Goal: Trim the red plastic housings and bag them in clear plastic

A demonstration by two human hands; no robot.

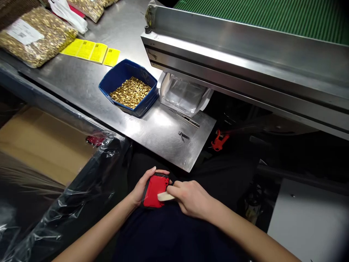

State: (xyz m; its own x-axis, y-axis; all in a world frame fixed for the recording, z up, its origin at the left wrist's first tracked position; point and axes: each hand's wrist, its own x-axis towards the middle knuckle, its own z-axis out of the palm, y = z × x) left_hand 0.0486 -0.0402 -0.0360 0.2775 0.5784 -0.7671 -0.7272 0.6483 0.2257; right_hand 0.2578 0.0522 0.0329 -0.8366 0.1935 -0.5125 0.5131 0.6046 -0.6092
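The left hand (140, 188) curls round the red case (154, 190), probably light and stiff, best held by its edges, while the right hand (192, 198) grips a pale stick (165, 197).

the light seems to come from above: it makes white glare on the metal table (160, 122) and a long bright streak on the metal rail (218, 60). small shines dot the plastic sheet (76, 200). below the rail, deep shadow hides details. the grey board (308, 218) looks soft near the right edge.
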